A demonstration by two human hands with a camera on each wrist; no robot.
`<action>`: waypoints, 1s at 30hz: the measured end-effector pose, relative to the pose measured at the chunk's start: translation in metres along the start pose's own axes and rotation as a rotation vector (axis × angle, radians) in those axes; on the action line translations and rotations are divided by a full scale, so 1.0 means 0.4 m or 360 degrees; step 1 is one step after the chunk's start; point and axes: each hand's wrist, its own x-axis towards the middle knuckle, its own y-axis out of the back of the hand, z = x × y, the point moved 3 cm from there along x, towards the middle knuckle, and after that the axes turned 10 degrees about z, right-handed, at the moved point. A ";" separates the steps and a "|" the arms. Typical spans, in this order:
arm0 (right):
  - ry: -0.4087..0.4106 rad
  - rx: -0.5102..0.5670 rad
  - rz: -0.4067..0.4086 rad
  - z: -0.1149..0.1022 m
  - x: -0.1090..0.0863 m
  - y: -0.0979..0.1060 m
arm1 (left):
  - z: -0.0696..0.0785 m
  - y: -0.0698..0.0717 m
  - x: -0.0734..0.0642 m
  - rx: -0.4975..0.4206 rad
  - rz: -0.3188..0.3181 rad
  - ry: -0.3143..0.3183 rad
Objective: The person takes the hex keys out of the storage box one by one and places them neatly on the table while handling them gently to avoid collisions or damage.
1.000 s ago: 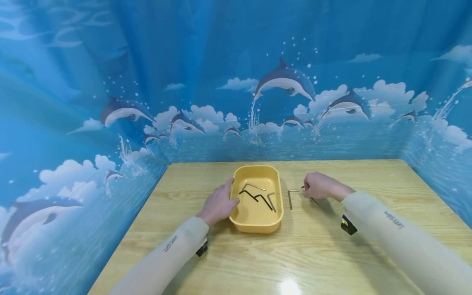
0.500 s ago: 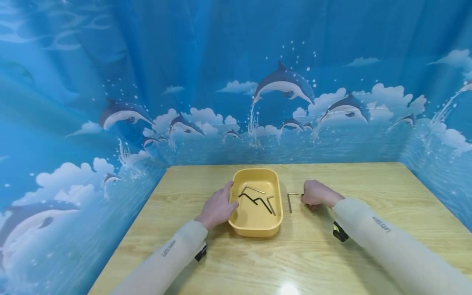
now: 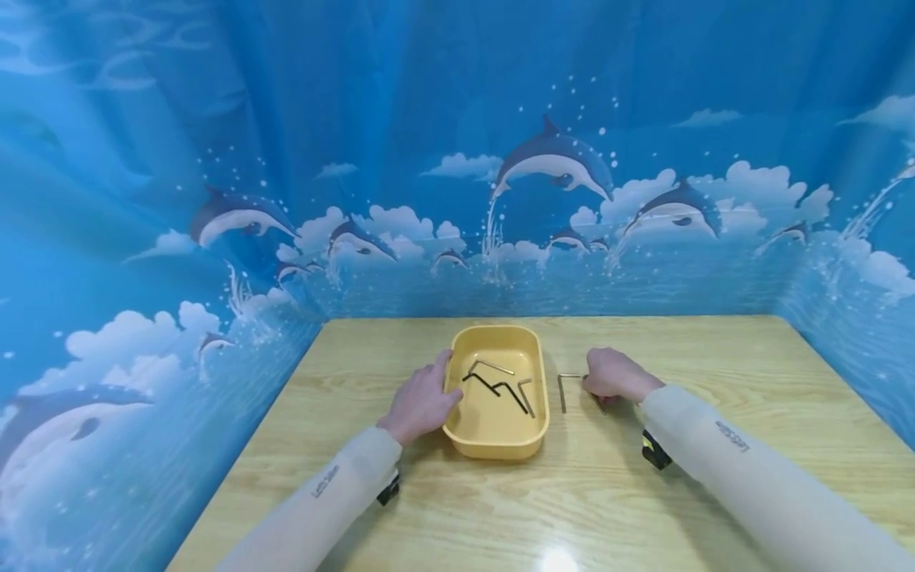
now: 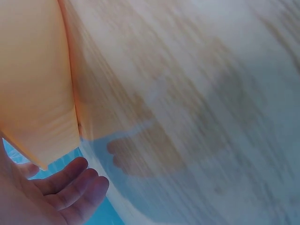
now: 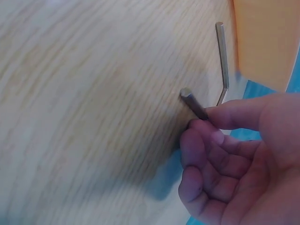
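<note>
My left hand [image 3: 422, 401] grips the left rim of a yellow plastic tray [image 3: 496, 450], thumb over the inside of the wall. In the left wrist view, the other fingers [image 4: 77, 187] lie loosely bent below the tray's outer wall. Thumb and fingertips of my right hand [image 5: 234, 154] pinch a metal hex key [image 5: 193, 103], close over the table; part of the key is hidden in the hand. Between that hand and the tray lies another L-shaped hex key [image 3: 561, 393], bronze-coloured. Inside the tray are several more, among them a black hex key [image 3: 511, 396] and a brass-coloured one [image 3: 495, 367].
The wooden table [image 3: 457, 516] carries the tray near its far edge. Behind it and along both sides hangs a blue curtain [image 3: 400, 159] printed with dolphins and clouds.
My right hand has shifted slightly left and lower, and the hex key in it has changed angle. The left hand and tray stay together, with the keys in the tray unchanged.
</note>
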 end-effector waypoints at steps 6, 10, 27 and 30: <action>-0.0018 -0.0022 0.0016 0.005 0.005 0.000 | 0.005 0.004 0.003 0.0012 0.0009 -0.0016; 0.0004 -0.0027 0.0062 0.008 0.008 -0.002 | 0.007 0.007 0.004 0.0028 0.0001 -0.0019; 0.0017 -0.0031 0.0057 -0.001 0.016 -0.007 | 0.011 0.011 0.004 0.0065 -0.0020 0.0016; 0.0025 -0.0033 0.0070 0.000 0.013 -0.008 | 0.010 0.009 0.004 0.0071 -0.0023 0.0021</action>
